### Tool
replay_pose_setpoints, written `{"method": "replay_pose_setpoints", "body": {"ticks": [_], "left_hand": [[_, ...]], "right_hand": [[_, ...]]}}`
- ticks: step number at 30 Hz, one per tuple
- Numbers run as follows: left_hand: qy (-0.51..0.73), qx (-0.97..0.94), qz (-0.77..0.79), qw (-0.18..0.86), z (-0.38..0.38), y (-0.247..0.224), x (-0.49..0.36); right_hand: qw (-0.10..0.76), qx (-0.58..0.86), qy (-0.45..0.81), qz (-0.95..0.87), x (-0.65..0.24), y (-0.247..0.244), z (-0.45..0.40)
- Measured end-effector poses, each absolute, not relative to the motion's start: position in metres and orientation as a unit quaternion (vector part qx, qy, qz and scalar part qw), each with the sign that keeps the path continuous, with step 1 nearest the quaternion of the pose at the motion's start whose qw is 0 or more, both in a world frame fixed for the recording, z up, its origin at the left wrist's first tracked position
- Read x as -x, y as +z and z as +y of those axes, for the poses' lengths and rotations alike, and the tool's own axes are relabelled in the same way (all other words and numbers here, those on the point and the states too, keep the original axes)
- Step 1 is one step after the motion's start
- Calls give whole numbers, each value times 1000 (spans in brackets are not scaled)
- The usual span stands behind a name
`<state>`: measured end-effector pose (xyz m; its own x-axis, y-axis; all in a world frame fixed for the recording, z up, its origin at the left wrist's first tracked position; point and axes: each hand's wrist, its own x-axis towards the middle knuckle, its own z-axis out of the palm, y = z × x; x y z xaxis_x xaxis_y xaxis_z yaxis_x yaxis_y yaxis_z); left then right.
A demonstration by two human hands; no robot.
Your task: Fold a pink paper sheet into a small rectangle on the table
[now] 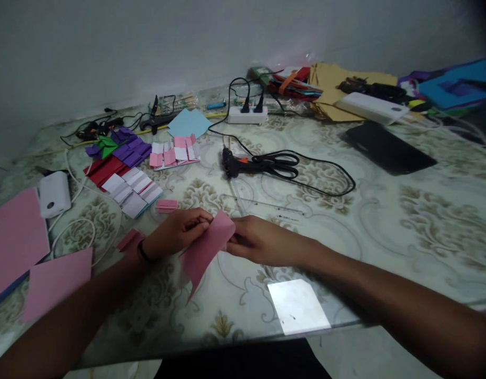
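Observation:
Between my hands, above the patterned tabletop, is a sheet of pink paper [209, 245], curled and tilted. My left hand [183, 229] pinches its upper left edge, thumb against the fingers. On the far side of the sheet, my right hand [253, 239] grips the right edge, its fingertips partly covered by the paper. Just beyond my left hand lies a small folded pink paper piece [167, 206]. Another folded pink piece [130, 239] rests beside my left wrist. White and pink folded papers [175, 152] sit farther back.
A black glue gun [238, 164] with a coiled cord lies mid-table, near a white power strip [248, 115]. Larger pink sheets [59, 281] are at left. A black phone-like slab [388, 148] lies at right. A white square [298, 306] is by the front edge.

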<state>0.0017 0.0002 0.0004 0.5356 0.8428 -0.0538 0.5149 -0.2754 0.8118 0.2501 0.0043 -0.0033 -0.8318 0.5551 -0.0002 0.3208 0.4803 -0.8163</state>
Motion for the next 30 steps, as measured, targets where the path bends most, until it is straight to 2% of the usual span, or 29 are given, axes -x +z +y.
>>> {"method": "replay_pose_setpoints", "body": {"ticks": [30], "left_hand": [[202,-775,439,408,0,1,-2]], "right_hand": [[135,257,435,-852,-251,-3,4]]}}
